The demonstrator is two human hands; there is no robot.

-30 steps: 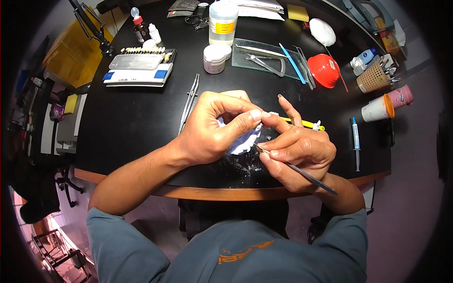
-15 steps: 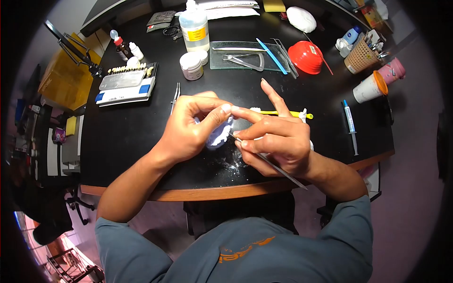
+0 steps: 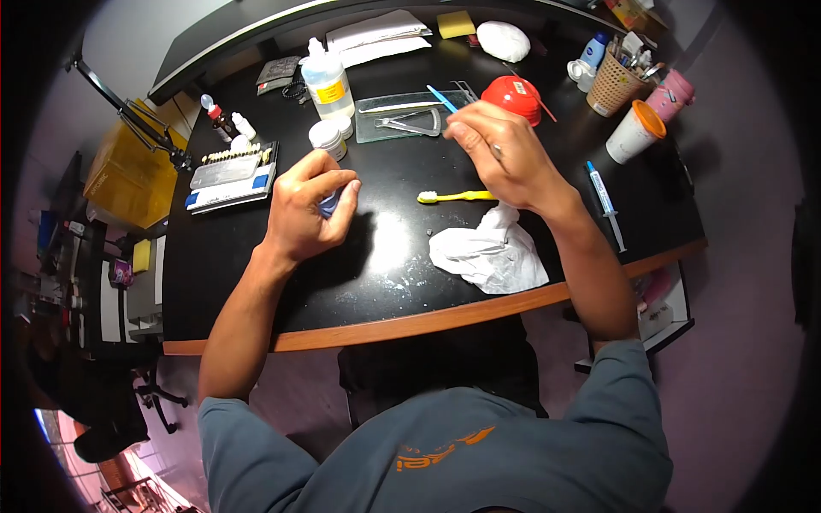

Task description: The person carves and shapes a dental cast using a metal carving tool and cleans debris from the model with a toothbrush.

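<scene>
My left hand (image 3: 310, 205) is closed around a small blue-purple piece (image 3: 328, 203), mostly hidden by the fingers. It hovers over the left part of the black table. My right hand (image 3: 513, 158) is raised near the glass slab (image 3: 385, 128), its fingers curled. A small grey tip of the slim metal instrument (image 3: 497, 151) shows at the palm, seen nearly end-on. Beyond the fingers a blue-handled tool (image 3: 441, 97) lies on the slab, partly covered by the hand. Below are a yellow toothbrush (image 3: 457, 197) and a crumpled white tissue (image 3: 487, 256).
On the slab rests a metal caliper (image 3: 410, 125). Around it stand a plastic bottle (image 3: 327, 90), white jars (image 3: 328, 137), a red bowl (image 3: 511, 98) and a white cup with orange lid (image 3: 633, 137). A shade guide box (image 3: 231, 184) sits left, a syringe (image 3: 605, 205) right.
My hands have moved apart. The left went left with the blue-purple piece; the right rose toward the glass slab with the metal instrument. The tissue and toothbrush head are uncovered.
</scene>
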